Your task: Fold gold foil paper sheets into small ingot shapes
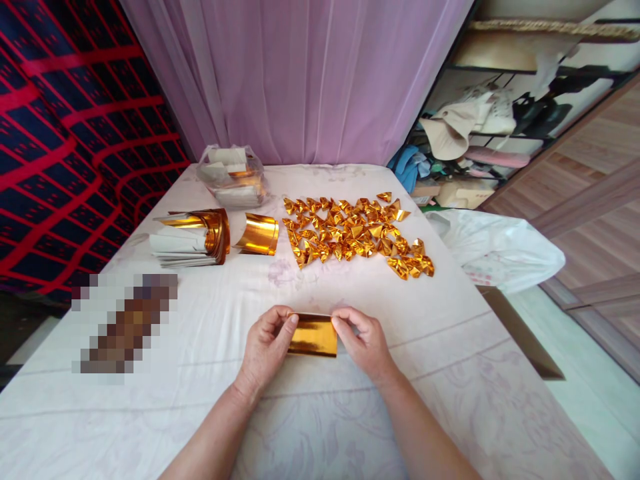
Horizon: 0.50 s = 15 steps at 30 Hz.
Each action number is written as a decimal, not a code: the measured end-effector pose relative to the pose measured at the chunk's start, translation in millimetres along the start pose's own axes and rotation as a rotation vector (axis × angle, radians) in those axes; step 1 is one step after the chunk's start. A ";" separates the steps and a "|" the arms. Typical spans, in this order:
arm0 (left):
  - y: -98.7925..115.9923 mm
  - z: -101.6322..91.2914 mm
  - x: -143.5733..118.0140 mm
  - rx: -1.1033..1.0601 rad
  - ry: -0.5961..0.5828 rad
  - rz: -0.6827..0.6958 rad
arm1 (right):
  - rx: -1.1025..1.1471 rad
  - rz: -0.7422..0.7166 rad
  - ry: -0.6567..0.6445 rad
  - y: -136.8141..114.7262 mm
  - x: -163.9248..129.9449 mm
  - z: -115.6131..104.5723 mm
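Both hands pinch one gold foil sheet (313, 335) by its top corners, left hand (263, 349) and right hand (365, 343) closed on it, low over the white tablecloth (450, 373). Bare cloth lies around them; the folded gold pieces (356, 235) sit well beyond.

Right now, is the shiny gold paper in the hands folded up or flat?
Mostly flat: the gold sheet is an unfolded rectangle, pinched at its ends by the left hand and right hand.

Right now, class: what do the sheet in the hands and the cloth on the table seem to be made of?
Sheet: probably thin gold foil paper with a mirror-like finish; it shines, and both hands pinch it flat. Cloth: seemingly soft woven fabric, matte white with a faint pattern; it lies in creases.
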<state>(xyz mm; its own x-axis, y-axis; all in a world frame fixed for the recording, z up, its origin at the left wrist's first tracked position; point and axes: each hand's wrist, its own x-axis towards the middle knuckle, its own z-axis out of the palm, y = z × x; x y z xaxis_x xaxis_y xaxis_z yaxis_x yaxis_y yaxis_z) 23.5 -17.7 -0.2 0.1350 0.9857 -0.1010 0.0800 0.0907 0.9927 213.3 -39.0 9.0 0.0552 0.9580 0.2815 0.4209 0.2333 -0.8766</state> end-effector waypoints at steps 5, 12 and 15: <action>1.2 -0.2 0.0 0.017 -0.004 -0.008 | 0.001 0.004 0.022 1.3 0.0 -0.1; 2.3 -1.0 -0.6 0.055 0.009 0.041 | 0.007 -0.002 0.022 1.1 -0.7 0.0; 2.2 -1.8 -1.2 0.122 0.048 0.055 | 0.000 0.001 0.029 0.5 -0.5 -0.4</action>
<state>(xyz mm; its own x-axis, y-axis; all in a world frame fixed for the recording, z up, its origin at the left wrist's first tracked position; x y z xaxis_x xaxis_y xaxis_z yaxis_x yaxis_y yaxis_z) 21.7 -18.4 2.2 0.0953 0.9946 -0.0406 0.1936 0.0215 0.9809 213.9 -39.5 8.6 0.0823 0.9529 0.2919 0.4207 0.2323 -0.8769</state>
